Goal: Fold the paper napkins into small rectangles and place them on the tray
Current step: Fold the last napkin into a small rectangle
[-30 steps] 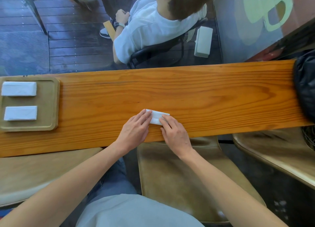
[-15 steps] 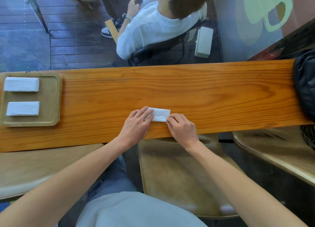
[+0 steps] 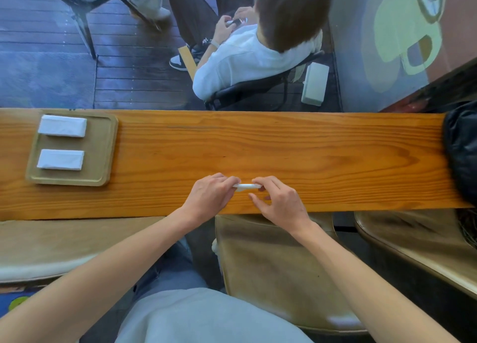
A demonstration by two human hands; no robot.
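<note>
A small folded white napkin point(image 3: 246, 186) is held edge-on just above the wooden counter point(image 3: 322, 157), near its front edge. My left hand point(image 3: 210, 197) pinches its left end and my right hand point(image 3: 277, 201) pinches its right end. Most of the napkin is hidden by my fingers. At the far left of the counter sits a wooden tray point(image 3: 102, 149) with two folded white napkins lying flat on it, one at the back point(image 3: 62, 126) and one nearer me point(image 3: 61, 159).
A black bag point(image 3: 462, 151) lies on the counter's right end. Below the counter's front edge are cushioned seats point(image 3: 271, 265). Beyond the counter, a person in a white shirt point(image 3: 247, 59) sits on a black chair on a dark plank floor.
The napkin lay flat under my fingertips; now both hands have lifted it by its ends and tipped it on edge. The view has shifted, so the tray appears further right.
</note>
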